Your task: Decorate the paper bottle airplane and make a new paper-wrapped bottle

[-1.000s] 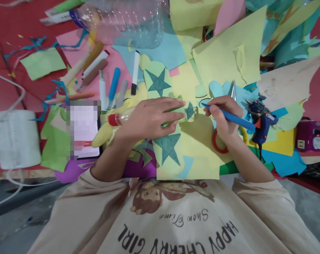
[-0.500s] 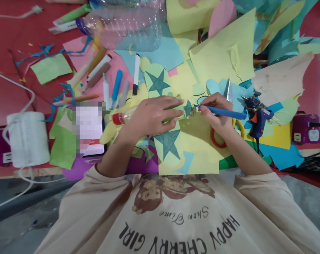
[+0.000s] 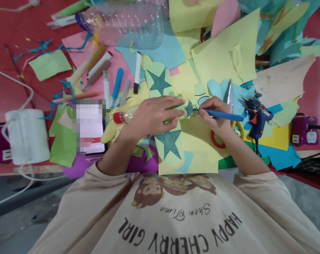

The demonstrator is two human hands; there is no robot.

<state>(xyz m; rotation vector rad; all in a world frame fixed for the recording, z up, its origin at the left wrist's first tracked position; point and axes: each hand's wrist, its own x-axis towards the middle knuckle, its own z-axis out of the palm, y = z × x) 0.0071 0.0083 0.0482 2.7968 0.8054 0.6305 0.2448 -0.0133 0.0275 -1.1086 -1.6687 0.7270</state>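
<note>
My right hand [image 3: 215,113] grips a blue marker [image 3: 225,115], its tip on a small green star [image 3: 189,108] drawn on pale green paper. Fingers spread, my left hand [image 3: 160,114] lies flat over that paper, its fingertips just left of the star. Two larger star drawings show on the pale green paper: an upper star [image 3: 159,82] above my left hand and a lower star [image 3: 170,141] below it. A clear bottle with a red cap [image 3: 118,118] is partly hidden under my left hand. Scissors [image 3: 218,140] with red and yellow handles lie partly beneath my right hand.
Several markers [image 3: 117,84] lie left of the stars, near a phone [image 3: 89,130]. A large clear plastic bottle [image 3: 125,24] lies at the back. A blue glue gun [image 3: 257,123] sits at right, and a white roll-shaped device [image 3: 27,137] at left. Paper scraps cover much of the table.
The marker's tip and my right hand have shifted slightly down at the small star's right side, and the marker lies flatter. My left hand stays in place over the paper.
</note>
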